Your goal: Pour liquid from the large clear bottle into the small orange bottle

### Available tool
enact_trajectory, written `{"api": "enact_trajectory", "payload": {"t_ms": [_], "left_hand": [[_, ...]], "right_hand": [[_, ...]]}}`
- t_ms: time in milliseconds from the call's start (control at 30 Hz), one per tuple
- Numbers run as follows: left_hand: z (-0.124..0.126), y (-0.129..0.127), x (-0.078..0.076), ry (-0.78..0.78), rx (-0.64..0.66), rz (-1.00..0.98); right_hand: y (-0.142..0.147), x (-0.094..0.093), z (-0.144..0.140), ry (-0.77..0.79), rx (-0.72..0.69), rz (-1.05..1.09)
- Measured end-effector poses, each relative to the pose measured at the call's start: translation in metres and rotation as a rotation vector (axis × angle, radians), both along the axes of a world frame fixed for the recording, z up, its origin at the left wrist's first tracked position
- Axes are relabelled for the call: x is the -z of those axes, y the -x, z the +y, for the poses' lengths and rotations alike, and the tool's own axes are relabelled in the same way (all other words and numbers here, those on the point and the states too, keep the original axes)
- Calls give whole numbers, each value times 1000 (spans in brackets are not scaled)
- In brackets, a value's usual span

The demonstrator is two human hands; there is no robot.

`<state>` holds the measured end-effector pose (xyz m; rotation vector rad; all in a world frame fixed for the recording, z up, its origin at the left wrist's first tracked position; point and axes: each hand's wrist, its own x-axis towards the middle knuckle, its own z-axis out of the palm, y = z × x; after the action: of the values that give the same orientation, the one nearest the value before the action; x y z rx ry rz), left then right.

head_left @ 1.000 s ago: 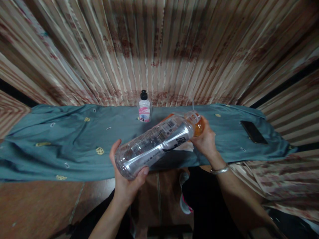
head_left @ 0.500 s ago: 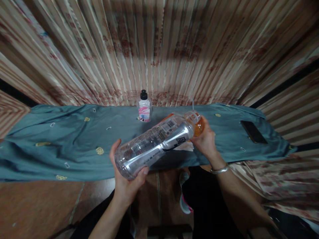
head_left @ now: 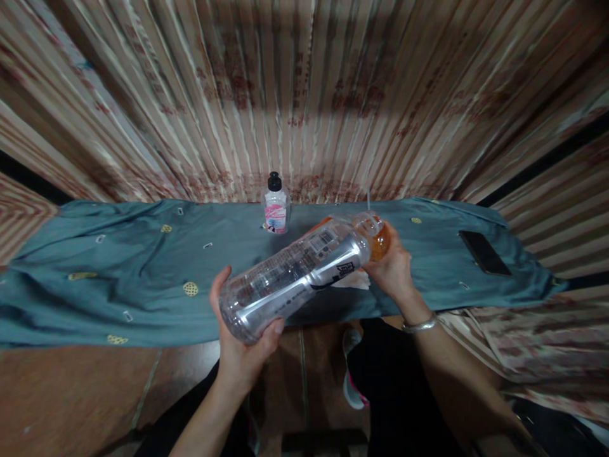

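The left hand [head_left: 240,346] wraps its fingers around the base of a big clear bottle [head_left: 295,274], which lies tilted, neck pointing toward two o'clock. At that end the right hand [head_left: 392,270] is closed around a small orange bottle [head_left: 378,240], mouth to mouth with the clear one. Both hang above a blue cloth [head_left: 118,279]. A pink-labelled bottle [head_left: 276,212] stands at twelve o'clock, a phone [head_left: 484,252] at three.
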<state>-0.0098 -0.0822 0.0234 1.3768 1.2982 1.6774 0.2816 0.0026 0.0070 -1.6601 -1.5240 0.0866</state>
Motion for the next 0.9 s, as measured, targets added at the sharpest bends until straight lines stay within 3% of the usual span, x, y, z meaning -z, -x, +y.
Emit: {"api": "enact_trajectory", "payload": {"t_ms": [900], "left_hand": [[2,5,-1,7,-4,9]], "right_hand": [[1,-1,-1,-29,-21,-28]]}}
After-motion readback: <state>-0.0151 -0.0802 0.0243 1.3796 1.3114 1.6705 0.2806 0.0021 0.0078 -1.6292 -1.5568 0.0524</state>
